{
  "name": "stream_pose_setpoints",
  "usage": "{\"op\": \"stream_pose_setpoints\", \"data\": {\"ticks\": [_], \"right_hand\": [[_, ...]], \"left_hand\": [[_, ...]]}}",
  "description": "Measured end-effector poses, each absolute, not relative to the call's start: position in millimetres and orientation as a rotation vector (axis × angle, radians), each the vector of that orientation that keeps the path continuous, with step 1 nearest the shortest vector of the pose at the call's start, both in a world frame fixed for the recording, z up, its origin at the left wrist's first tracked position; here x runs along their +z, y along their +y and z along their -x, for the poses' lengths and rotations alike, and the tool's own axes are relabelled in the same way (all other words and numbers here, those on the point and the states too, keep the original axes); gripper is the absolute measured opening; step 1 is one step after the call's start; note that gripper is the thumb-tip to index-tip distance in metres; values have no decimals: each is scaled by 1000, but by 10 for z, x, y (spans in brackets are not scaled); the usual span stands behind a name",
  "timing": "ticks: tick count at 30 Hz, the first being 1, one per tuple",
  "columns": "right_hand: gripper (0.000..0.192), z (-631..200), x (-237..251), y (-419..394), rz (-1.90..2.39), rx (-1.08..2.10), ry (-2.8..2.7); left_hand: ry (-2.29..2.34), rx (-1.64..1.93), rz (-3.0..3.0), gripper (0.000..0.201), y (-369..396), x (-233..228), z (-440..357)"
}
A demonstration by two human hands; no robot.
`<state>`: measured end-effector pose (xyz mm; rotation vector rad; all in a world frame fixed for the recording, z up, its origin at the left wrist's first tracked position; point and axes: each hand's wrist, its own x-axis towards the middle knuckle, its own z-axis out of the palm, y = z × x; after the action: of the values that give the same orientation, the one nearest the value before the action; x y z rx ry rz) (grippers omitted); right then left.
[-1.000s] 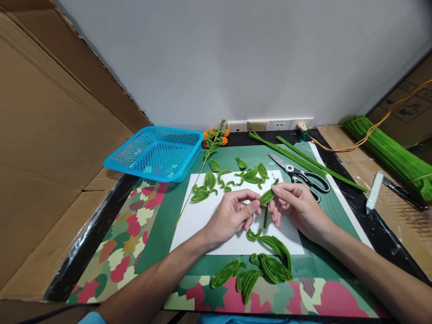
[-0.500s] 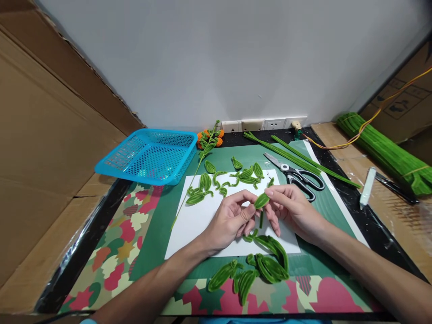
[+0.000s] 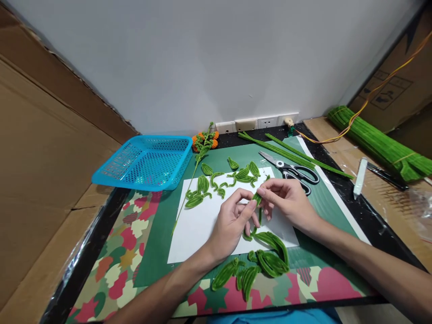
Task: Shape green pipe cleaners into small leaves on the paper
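A small fuzzy green leaf (image 3: 257,198) is held above the white paper (image 3: 195,234), pinched between the thumb and forefinger of the left hand (image 3: 232,218) at its lower end and those of the right hand (image 3: 289,200) at its upper end, with a thin green strand (image 3: 260,216) below that seems joined to it, though fingers hide the join. Larger green leaves (image 3: 272,263) lie nearer the person, smaller ones (image 3: 203,184) beyond the left hand, and scissors (image 3: 280,164) rest beyond the right hand, near loose green stems (image 3: 286,154).
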<state>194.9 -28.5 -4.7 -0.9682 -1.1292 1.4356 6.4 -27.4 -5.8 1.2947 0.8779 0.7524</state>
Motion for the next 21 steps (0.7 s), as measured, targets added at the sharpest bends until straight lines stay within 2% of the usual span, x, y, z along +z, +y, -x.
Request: {"op": "stream_pose_setpoints", "data": {"ticks": [7,16,18,21], "right_hand": [[27,-1902,-33,-341,985,1322,-1178],[27,-2001,-56,-255,975,1322,-1074],[28,-2031,-46,-261,993,1240,-1164],[22,-2094,-7,-285,1067,904,-1471]], "left_hand": [[924,884,-1209,31,-221,-24,-89],[950,896,-1253,30,-182,-19,-69],[944,878,-1233,30,-164,-31,-50],[926,848,-1216,30,-149,-43,-29]]}}
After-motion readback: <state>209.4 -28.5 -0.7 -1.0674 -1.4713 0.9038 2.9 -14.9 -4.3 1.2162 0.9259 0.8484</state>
